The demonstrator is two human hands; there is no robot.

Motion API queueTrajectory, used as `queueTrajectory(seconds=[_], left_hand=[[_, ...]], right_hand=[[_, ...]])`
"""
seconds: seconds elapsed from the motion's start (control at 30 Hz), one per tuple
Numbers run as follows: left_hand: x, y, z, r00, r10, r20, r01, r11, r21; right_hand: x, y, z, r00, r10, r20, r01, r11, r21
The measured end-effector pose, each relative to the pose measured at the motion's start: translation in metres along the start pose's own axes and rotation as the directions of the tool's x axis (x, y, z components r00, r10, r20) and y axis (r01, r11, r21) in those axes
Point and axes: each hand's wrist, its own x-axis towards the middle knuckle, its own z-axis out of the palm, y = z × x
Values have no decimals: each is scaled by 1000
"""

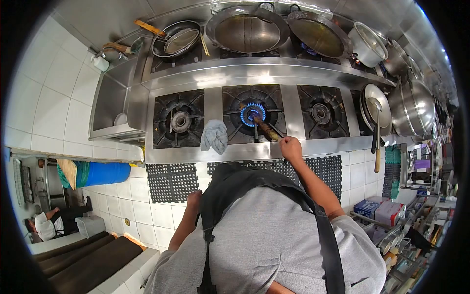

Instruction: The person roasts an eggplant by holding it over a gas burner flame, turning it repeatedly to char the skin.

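Note:
My right hand (291, 148) is closed at the front edge of the stove. It grips the near end of a long brown, charred-looking item (267, 128), yellowish close to my fingers; its exact kind is not clear. The item's far end lies over the blue flame of the lit middle burner (252, 114). Curled by my side, above the floor, my left hand (194, 197) shows nothing in it. A crumpled grey cloth (214, 135) rests on the stove between the left and middle burners.
Unlit burners flank the flame: left (181, 121) and right (320, 113). Wide pans (247, 32) with liquid stand on the raised back row. Stacked pans (377, 105) with handles jut forward at right. A sink (115, 103) is at left; another person (51, 223) is farther off.

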Motion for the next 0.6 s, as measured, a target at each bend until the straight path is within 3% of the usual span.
queueTrajectory(seconds=[0.07,0.17,0.27,0.37,0.47,0.57,0.6], left_hand=[[8,-13,3,992,128,16,-129,979,157],[-2,7,1,994,-106,18,107,993,-47],[0,3,2,992,124,3,-123,980,154],[-7,13,3,1000,-17,-21,17,999,-33],[-6,-1,6,964,266,-23,-254,938,236],[-4,-1,3,964,256,65,-263,911,317],[-5,-1,4,960,280,32,-276,915,293]], right_hand=[[0,0,0,1000,2,6,-2,1000,-1],[-3,1,-1,1000,-13,6,13,1000,-20],[-8,-7,-9,999,-39,2,39,997,-62],[-10,-7,-12,998,-51,27,54,992,-111],[-15,-14,-18,997,-61,52,68,989,-134],[-17,-16,-17,995,-72,72,85,975,-205],[-17,-16,-16,994,-75,78,91,967,-238]])
